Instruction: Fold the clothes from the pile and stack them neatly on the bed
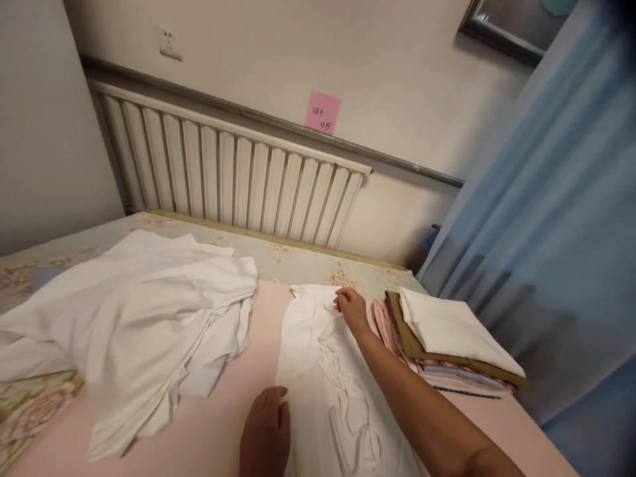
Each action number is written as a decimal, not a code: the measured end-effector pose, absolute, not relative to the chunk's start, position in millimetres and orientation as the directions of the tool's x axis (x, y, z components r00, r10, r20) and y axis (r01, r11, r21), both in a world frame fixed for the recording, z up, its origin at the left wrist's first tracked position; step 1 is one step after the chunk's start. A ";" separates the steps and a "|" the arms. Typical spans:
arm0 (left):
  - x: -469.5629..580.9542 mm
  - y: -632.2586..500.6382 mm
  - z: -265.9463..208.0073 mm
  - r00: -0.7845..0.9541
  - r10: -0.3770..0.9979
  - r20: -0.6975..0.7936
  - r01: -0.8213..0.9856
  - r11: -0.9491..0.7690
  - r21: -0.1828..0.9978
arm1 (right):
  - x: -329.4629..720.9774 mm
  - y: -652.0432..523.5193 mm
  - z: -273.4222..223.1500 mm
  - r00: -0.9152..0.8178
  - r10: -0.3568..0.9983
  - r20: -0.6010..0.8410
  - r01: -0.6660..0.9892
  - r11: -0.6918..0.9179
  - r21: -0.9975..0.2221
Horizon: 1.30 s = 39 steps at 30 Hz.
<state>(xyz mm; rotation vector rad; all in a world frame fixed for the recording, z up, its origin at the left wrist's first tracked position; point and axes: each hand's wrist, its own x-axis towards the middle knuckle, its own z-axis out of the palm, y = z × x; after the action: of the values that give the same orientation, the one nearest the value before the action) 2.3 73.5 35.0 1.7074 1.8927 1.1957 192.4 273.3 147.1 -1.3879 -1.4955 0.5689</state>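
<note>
A white garment (303, 371), possibly a shirt, lies lengthwise in front of me, partly folded and crumpled along its right half. My right hand (350, 308) reaches to its far right corner, with thumb and fingers pinched on the cloth. At the near left edge, my left hand (265, 430) has its fingers curled together on the fabric. Part of that grip is hidden by the back of the hand.
A loose heap of white cloth (163, 305) lies at left. On the right stands a stack of folded clothes (457, 331) beside a blue curtain (536, 218). Pink sheeting (223, 430) covers the bed; a radiator (228, 179) lines the wall behind, below a pink note (322, 112).
</note>
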 end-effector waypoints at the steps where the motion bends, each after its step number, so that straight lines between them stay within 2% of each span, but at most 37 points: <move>1: 2.3 73.2 34.9 -0.229 0.929 0.292 0.659 -0.073 0.749 | 179.9 278.6 147.5 0.064 0.937 0.342 0.518 0.262 -0.814; 5: 2.7 72.5 35.5 -0.223 0.917 0.330 0.676 -0.098 0.730 | 129.4 298.8 146.5 -0.246 0.916 0.317 0.692 0.395 -0.605; 9: 4.4 72.9 35.9 -0.215 0.900 0.379 0.702 -0.127 0.701 | 93.4 315.6 134.7 -0.485 0.856 0.182 0.791 0.517 -0.326; 14: 4.2 74.5 29.0 -0.198 0.848 0.491 0.750 -0.192 0.634 | 72.1 323.7 116.2 -0.566 0.824 -0.034 0.825 0.565 -0.025; 19: -2.4 78.8 18.5 -0.081 0.823 0.562 0.776 -0.301 0.554 | 60.7 325.8 112.9 -0.562 0.817 -0.132 0.803 0.577 0.152; 25: 0.0 78.0 17.7 -0.081 0.820 0.567 0.775 -0.305 0.553 | 60.4 329.8 118.1 -0.546 0.822 -0.164 0.791 0.570 0.222; 30: 7.7 77.6 10.6 -0.153 0.819 0.553 0.779 -0.244 0.578 | 64.8 329.7 118.5 -0.536 0.838 -0.100 0.812 0.544 0.209; 39: -4.5 86.4 -7.1 0.036 0.723 0.690 0.855 -0.380 0.354 | 69.1 332.9 112.5 -0.495 0.862 0.113 0.869 0.491 0.060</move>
<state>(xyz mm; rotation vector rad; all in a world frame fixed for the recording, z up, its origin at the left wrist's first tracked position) -4.5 86.4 -7.1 2.3664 1.8234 1.3957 69.1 332.9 112.5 -1.5426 -2.6534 -0.1671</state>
